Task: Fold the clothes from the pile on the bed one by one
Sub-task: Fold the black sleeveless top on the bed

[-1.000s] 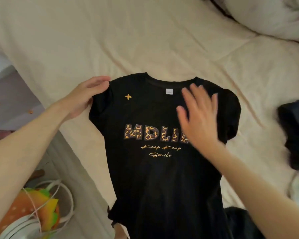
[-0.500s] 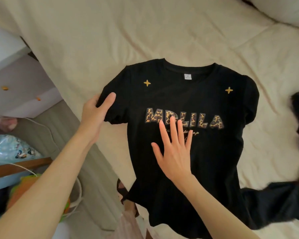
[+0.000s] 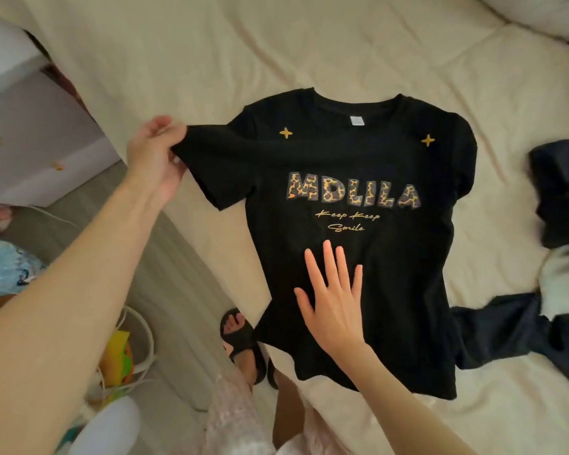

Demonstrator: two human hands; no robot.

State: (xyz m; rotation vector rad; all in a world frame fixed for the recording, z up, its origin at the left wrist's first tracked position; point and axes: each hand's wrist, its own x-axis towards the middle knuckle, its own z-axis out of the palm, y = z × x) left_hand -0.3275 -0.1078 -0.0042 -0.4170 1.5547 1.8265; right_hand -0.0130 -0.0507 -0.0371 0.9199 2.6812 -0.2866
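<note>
Early in the fold — nothing creased over yet. Black T-shirt (image 3: 358, 244) spread print-up near the bed's (image 3: 309, 44) left edge, collar toward the far side, hem hanging a little over the near edge. Left hand (image 3: 156, 159) pinching the tip of the left sleeve and drawing it out past the bed's left edge — grip clenched on that cloth. Right hand (image 3: 334, 300) lying flat on the lower front of the shirt, fingers straight and spread, grip released, only pressing the fabric down. Right sleeve tucked close against the body, not laid out. By the look of it, smoothing and squaring nearly done; sleeves, sides and the final halving all left to do on this one. More waiting at the right edge: dark clothes (image 3: 562, 195) in a heap, with a light piece (image 3: 562, 280) among them, just beside the shirt's lower right corner. No folded stack in view, so likely most of the pile remaining.
</note>
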